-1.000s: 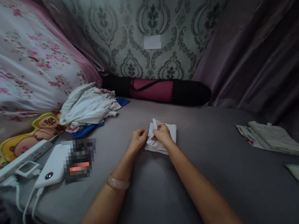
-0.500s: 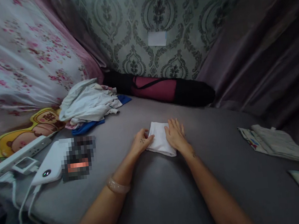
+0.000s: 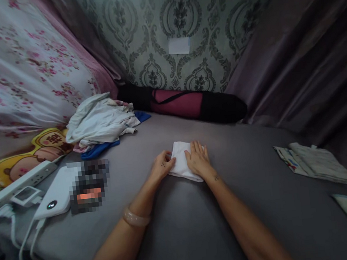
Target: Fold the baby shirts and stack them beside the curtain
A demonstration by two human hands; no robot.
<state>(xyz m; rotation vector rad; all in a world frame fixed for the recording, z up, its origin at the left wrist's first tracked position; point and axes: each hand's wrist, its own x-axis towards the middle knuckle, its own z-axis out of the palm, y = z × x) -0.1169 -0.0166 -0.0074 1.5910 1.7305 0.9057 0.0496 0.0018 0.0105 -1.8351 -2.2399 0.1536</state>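
Observation:
A small folded white cloth (image 3: 181, 158) lies on the grey sheet (image 3: 176, 216) in front of me. My right hand (image 3: 199, 159) rests flat over the cloth's right side, fingers stretched out and pointing away from me. At the left edge of the cloth is my left hand (image 3: 164, 164), its thumb on the fabric and its fingers curled at the border, pinching it. The fingertips of my left hand are partly hidden.
Crumpled clothes (image 3: 99, 119) lie back left, beside a yellow cushion (image 3: 24, 160). A power strip (image 3: 21, 185) and white power bank (image 3: 57, 192) are at left. A black and red bag (image 3: 177, 102) lies along the wall. Folded fabric (image 3: 319, 162) is at right.
My right hand has moved slightly left, farther onto the white cloth. My left hand stays at the cloth's left edge. The whole view has shifted a little.

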